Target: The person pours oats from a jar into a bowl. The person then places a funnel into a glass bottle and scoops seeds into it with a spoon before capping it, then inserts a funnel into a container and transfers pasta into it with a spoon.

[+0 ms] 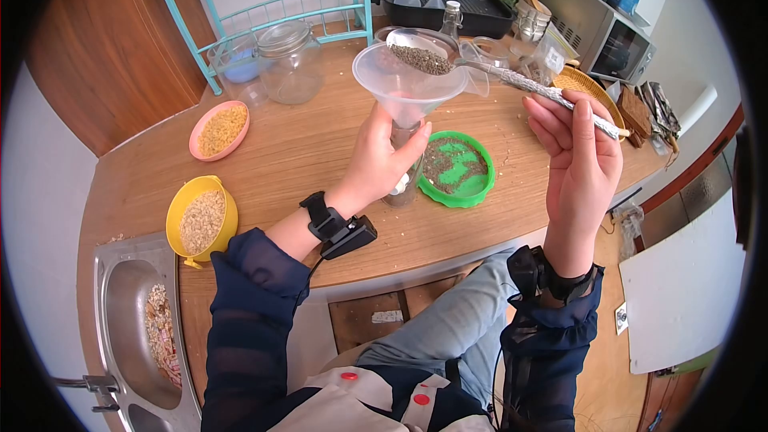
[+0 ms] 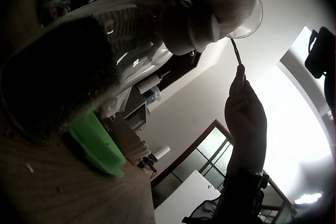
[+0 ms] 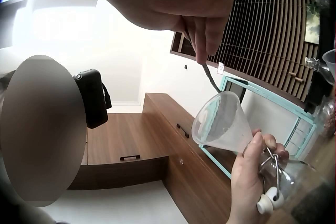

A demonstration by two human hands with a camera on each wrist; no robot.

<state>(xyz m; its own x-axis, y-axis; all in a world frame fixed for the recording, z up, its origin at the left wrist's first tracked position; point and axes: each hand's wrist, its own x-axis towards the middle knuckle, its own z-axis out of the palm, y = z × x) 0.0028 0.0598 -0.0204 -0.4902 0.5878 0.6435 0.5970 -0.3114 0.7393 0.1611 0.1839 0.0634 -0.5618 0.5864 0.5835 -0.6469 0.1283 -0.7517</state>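
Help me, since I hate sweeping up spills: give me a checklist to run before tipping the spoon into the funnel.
1. Spoon over the funnel: ok, its bowl is above the wide mouth.
2. Spoon held: ok, the right hand pinches its handle.
3. Bottle steadied: ok, the left hand grips around its neck.
4. Stopper out of the way: ok, it hangs beside the neck.
5. Room inside: ok, clear glass shows above the dark grains.
6. Funnel fully seated: cannot tell, fingers hide the joint.
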